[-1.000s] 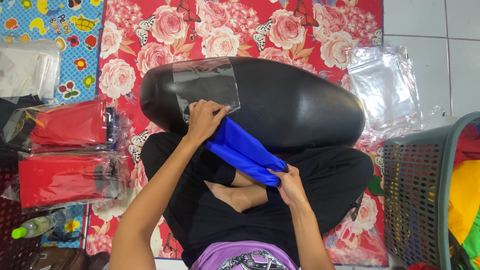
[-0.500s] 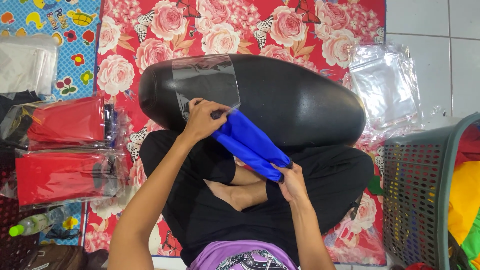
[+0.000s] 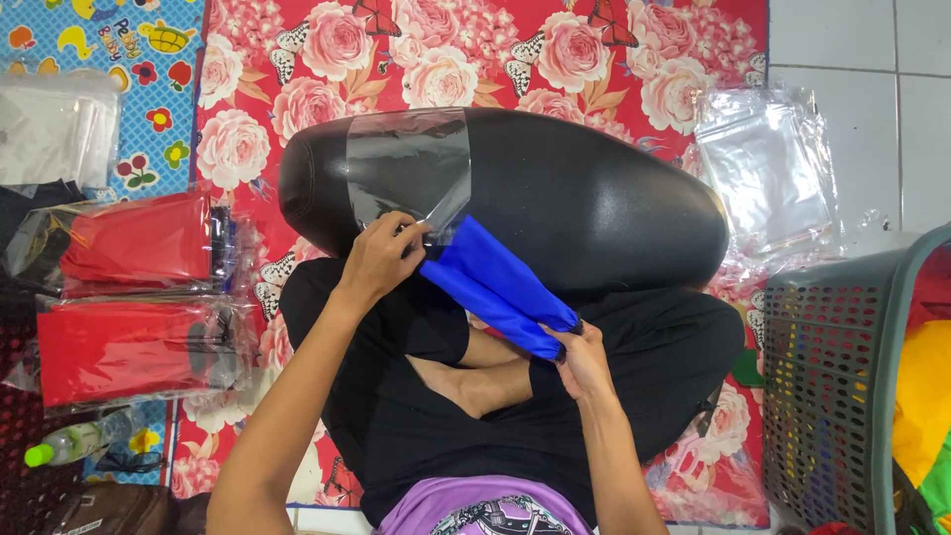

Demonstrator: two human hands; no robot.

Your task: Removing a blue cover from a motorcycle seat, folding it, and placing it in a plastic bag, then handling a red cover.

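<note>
A folded blue cloth (image 3: 498, 286) is held slantwise above the lap, its upper end at the mouth of a clear plastic bag (image 3: 408, 163) that lies flat on a long black cushion (image 3: 555, 193). The left hand (image 3: 379, 260) is closed in a pinch on the lower edge of the bag, right where the cloth meets it, while the right hand (image 3: 584, 363) is clenched around the cloth's lower end. Whether the tip of the cloth is already inside the bag cannot be told. The cushion is laid across a red floral mat (image 3: 327, 59), and its near edge is touched by the crossed legs, so little room is left between body and cushion. To the left, two sealed clear packs of red cloth (image 3: 129, 297) are stacked near the mat's edge, with a pile of white bags (image 3: 54, 129) beyond them and a small bottle with a green cap (image 3: 69, 444) lying below. To the right, a loose heap of empty clear bags (image 3: 768, 168) is spread over the mat's border onto pale floor tiles (image 3: 862, 50). A grey perforated basket (image 3: 832, 386) stands at the right edge, close to the right knee; yellow and green fabric (image 3: 926, 396) is seen in it.
</note>
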